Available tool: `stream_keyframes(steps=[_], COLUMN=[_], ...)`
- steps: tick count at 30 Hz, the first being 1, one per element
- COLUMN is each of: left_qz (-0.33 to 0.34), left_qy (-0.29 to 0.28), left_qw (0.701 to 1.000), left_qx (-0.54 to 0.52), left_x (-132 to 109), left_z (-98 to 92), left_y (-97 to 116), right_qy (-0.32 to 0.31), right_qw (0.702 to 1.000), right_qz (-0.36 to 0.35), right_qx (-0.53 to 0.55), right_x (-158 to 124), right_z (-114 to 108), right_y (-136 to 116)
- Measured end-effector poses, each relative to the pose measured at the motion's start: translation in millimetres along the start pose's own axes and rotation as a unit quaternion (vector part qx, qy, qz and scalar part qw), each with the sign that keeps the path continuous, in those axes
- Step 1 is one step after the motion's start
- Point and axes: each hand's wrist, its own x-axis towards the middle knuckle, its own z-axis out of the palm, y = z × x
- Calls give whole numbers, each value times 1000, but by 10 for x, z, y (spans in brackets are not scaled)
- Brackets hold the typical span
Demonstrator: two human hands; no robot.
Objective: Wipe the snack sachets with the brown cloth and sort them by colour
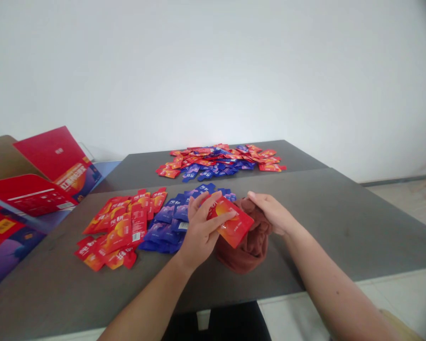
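Sachet (230,221) print blurred, carton (28,196) cut off

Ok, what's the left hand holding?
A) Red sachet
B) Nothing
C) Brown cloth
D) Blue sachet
A. The left hand has a red sachet at its fingers, while the brown cloth lies beside it, under the right hand.
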Motion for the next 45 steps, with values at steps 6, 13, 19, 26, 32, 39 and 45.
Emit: stream_keyframes(steps=[6,13,19,26,32,39,45], left_qz=[-9,-145,-363,-335,-334,-282,-314], left_qy=[-38,73,64,37,34,17,105], left_qw=[999,984,847,819,841,919,914], left_qx=[20,-71,-383,-464,-424,-276,-235], left_x=[20,-17,-25,32,45,49,33], left_z=[116,180,189,142,213,137,106], left_y=[8,-37,-25,101,61,52,-1], right_qy=[-46,-40,-45,137,145,-193,-371], right_qw=[997,998,992,968,925,855,844], right_qz=[61,36,-54,-188,-326,-323,-96], right_qx=[15,20,-102,-90,-127,-358,-375], right_x=[-47,-29,-16,30,-57,-139,-76], right_z=[136,167,137,34,84,339,81], right_y=[87,148,150,134,179,205,70])
